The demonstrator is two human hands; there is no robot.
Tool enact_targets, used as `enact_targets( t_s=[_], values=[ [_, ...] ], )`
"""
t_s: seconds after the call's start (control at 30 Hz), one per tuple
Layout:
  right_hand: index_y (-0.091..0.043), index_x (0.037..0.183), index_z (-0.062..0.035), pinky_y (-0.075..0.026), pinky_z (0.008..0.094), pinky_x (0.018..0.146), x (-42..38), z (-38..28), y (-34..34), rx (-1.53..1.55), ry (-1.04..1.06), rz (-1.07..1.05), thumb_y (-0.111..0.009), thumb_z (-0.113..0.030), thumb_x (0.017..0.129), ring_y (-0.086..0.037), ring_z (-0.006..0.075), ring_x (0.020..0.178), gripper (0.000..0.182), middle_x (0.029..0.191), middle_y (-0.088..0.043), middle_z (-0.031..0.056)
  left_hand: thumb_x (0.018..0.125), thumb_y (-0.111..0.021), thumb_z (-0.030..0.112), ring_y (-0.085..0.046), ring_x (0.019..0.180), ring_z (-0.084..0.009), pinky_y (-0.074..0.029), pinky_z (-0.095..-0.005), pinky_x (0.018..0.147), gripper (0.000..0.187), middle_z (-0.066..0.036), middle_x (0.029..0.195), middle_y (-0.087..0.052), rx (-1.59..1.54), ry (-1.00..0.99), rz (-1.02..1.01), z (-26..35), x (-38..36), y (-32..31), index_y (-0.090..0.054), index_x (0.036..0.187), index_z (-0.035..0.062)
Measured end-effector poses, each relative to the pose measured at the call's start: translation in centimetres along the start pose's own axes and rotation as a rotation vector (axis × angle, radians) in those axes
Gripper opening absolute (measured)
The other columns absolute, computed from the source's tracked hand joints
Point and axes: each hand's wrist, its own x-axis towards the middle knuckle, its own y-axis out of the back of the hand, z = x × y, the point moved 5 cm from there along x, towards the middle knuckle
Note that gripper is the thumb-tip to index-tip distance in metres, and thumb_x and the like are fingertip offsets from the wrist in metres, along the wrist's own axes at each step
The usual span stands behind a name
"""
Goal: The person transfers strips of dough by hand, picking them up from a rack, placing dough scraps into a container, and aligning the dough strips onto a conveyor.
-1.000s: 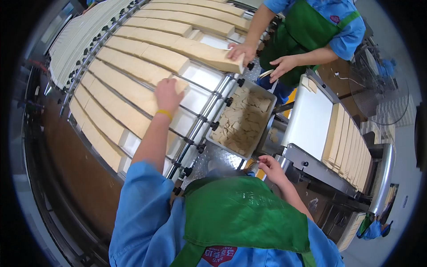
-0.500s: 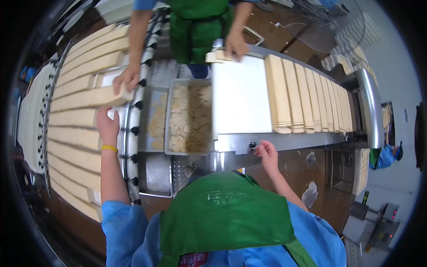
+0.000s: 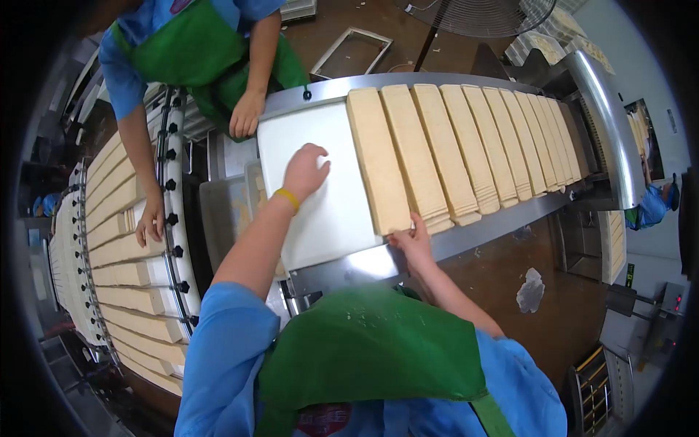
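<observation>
Over the bare white belt, my left hand is open, its fingers loosely curled and the thumb apart. It wears a yellow band and touches no stack. To its right lies the first long stack of pale thin sheets. At this stack's near end, my right hand has its thumb by one corner and a finger in the gap by the second stack, closed on the end. Several more such stacks lie side by side towards the machine on the right.
A co-worker in a green apron stands across at upper left, one hand by the belt's corner, the other over the left conveyor. More pale stacks lie there. A grey bin sits between the conveyors. Behind stands a fan.
My view has turned right. My left hand has left the left conveyor for the white belt; my right hand has moved from the metal edge to the first stack. The co-worker's hands have shifted.
</observation>
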Motion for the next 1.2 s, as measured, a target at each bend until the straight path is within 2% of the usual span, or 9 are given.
enact_targets(
  t_s=[0.13,0.23,0.4,0.53,0.67,0.83,0.9,1.0,1.2],
  values=[
    [-0.022,0.142,0.0009,-0.049,0.0253,0.071,1.1,1.2,0.4,-0.052,0.151,-0.098,-0.063,-0.002,0.082,-0.058,0.0134,0.078,0.073,0.088,-0.057,0.0089,0.074,-0.067,0.016,-0.055,0.102,-0.0319,-0.044,-0.0408,0.090,0.032,-0.013,0.104,-0.060,0.145,-0.168,0.051,4.2,9.4,-4.8,-0.061,0.102,0.0023],
    [-0.023,0.141,0.0007,-0.048,0.0245,0.071,0.7,0.7,0.2,0.072,0.104,-0.163,-0.063,-0.001,0.082,-0.056,0.0120,0.079,0.072,0.090,-0.056,0.0080,0.076,-0.067,0.028,-0.051,0.110,-0.0304,-0.040,-0.0428,0.093,0.046,-0.013,0.113,-0.057,0.304,-0.057,-0.035,5.2,14.6,-6.6,-0.056,0.112,0.0026],
    [-0.023,0.140,0.0005,-0.047,0.0243,0.070,1.1,0.8,0.1,0.103,0.107,-0.208,-0.062,0.002,0.081,-0.055,0.0103,0.077,0.070,0.092,-0.055,0.0069,0.077,-0.064,0.043,-0.045,0.117,-0.0296,-0.037,-0.0456,0.095,0.061,-0.013,0.121,-0.052,0.383,0.029,0.098,4.4,15.0,-8.1,-0.050,0.121,0.0035],
    [-0.026,0.139,-0.0008,-0.047,0.0238,0.068,0.2,-0.2,-0.5,-0.106,0.165,-0.283,-0.065,-0.002,0.080,-0.055,0.0095,0.077,0.071,0.093,-0.056,0.0072,0.077,-0.061,0.046,-0.042,0.123,-0.0244,-0.033,-0.0481,0.100,0.067,-0.010,0.126,-0.049,0.429,0.244,-0.084,3.4,13.7,-5.8,-0.047,0.127,0.0040],
    [-0.032,0.137,-0.0011,-0.048,0.0259,0.067,-0.2,-3.4,-2.5,-0.606,0.167,-0.356,-0.071,-0.012,0.076,-0.055,0.0115,0.075,0.073,0.093,-0.056,0.0095,0.077,-0.062,0.046,-0.044,0.120,-0.0249,-0.032,-0.0479,0.100,0.061,-0.011,0.122,-0.050,0.579,0.447,0.039,-1.3,8.3,-0.3,-0.051,0.122,0.0062],
    [-0.033,0.136,-0.0010,-0.045,0.0438,0.093,0.1,-6.3,-6.1,-0.944,0.389,-0.457,-0.082,-0.027,0.067,-0.055,0.0375,0.110,0.088,0.118,-0.055,0.0239,0.071,-0.067,0.056,-0.047,0.116,-0.0304,-0.036,-0.0492,0.099,0.074,-0.018,0.117,-0.053,0.428,0.906,-0.044,-6.4,-1.7,8.8,-0.051,0.121,0.0035],
    [-0.033,0.135,-0.0021,-0.043,0.0463,0.096,2.6,-2.2,-6.2,-1.014,0.482,-0.415,-0.084,-0.029,0.065,-0.050,0.0438,0.111,0.091,0.120,-0.054,0.0244,0.069,-0.072,0.054,-0.051,0.111,-0.0330,-0.040,-0.0470,0.096,0.076,-0.020,0.114,-0.055,0.326,0.763,0.055,-9.0,-5.4,9.0,-0.051,0.119,0.0016],
    [-0.037,0.132,-0.0022,-0.043,0.0457,0.094,2.0,-3.4,-8.2,-1.092,0.550,-0.444,-0.084,-0.019,0.062,-0.049,0.0415,0.109,0.085,0.121,-0.050,0.0245,0.066,-0.080,0.047,-0.058,0.103,-0.0379,-0.047,-0.0421,0.089,0.075,-0.024,0.109,-0.060,-0.181,0.836,0.202,-9.0,-12.3,10.3,-0.050,0.116,-0.0012],
    [-0.033,0.134,-0.0014,-0.041,0.0398,0.099,-0.8,-4.0,-13.5,-1.059,0.691,-0.455,-0.081,-0.010,0.061,-0.048,0.0344,0.115,0.088,0.126,-0.043,0.0219,0.068,-0.079,0.047,-0.061,0.099,-0.0361,-0.049,-0.0411,0.083,0.070,-0.022,0.104,-0.063,-0.114,0.768,0.534,-12.5,-20.1,14.0,-0.053,0.113,-0.0001]
  ],
)
